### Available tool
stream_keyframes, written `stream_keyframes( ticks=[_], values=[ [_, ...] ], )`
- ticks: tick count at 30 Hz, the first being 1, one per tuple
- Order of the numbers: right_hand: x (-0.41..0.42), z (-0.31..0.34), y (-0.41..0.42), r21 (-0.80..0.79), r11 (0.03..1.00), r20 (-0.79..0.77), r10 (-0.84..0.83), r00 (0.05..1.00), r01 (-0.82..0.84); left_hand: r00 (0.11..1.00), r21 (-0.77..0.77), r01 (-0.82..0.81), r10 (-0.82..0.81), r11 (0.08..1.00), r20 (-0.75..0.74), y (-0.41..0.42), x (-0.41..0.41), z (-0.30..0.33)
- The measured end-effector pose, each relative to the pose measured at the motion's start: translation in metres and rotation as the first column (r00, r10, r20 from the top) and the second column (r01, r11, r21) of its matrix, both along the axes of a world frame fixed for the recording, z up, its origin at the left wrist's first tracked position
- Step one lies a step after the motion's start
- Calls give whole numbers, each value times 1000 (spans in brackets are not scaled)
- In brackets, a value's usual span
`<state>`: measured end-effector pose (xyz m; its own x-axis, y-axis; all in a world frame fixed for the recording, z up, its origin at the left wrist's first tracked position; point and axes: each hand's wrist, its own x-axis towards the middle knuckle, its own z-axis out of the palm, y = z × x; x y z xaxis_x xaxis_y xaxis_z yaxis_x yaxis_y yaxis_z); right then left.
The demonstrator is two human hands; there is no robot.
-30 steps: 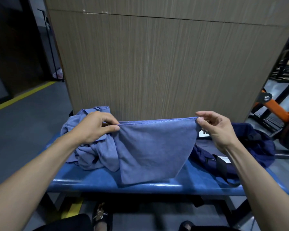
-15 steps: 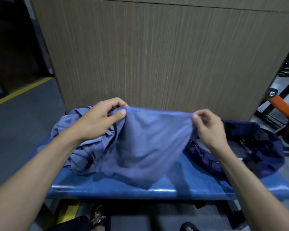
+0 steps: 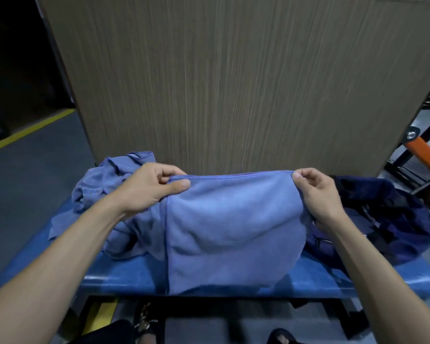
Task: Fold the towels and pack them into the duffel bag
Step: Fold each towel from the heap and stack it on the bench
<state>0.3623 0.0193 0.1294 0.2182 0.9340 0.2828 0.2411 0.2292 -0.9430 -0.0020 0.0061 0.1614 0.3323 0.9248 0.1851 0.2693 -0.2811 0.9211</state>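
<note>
Blue cloth fills the middle of our view: we hold a towel [image 3: 233, 229] up by its top hem, stretched between both hands above the bench [image 3: 124, 279]. Our left hand [image 3: 149, 189] pinches the left end of the hem, thumb pressed flat on the front of the cloth, fingers curled behind it. Our right hand [image 3: 318, 194] pinches the right end the same way, thumb and fingertips clamped on the edge. The hem runs nearly level, and the towel hangs down in a soft sag, its lower edge draped over the bench's front lip. Behind our left hand sits a crumpled heap of towels [image 3: 104, 184] in the same blue, on the left part of the bench. To the right, just past our right wrist, the dark navy duffel bag [image 3: 392, 219] lies slumped on the bench's far end. Beyond all this stands a wood-grain panel [image 3: 233, 83], and a yellow floor line [image 3: 27, 131] runs off at the left.
</note>
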Motion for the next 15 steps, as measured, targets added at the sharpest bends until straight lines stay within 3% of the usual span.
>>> stream_keyframes(
  ticks=[4, 7, 12, 15],
  values=[
    [0, -12, 22, -35, 999, 86, -33, 996, 36, 969, 110, -70, 94, 991, -230, 35, 0, -19],
    [0, -6, 46, -12, 997, 39, -82, 996, 83, 881, 294, -151, 264, 944, -394, 64, 4, -18],
    [3, 29, 78, 176, 982, -29, -58, 998, 62, 835, 576, -176, 431, 798, -343, 92, 3, 17],
    [4, 33, 79, 227, 973, -41, -27, 999, 36, 864, 621, -164, 416, 766, -285, 91, 3, 24]
  ],
)
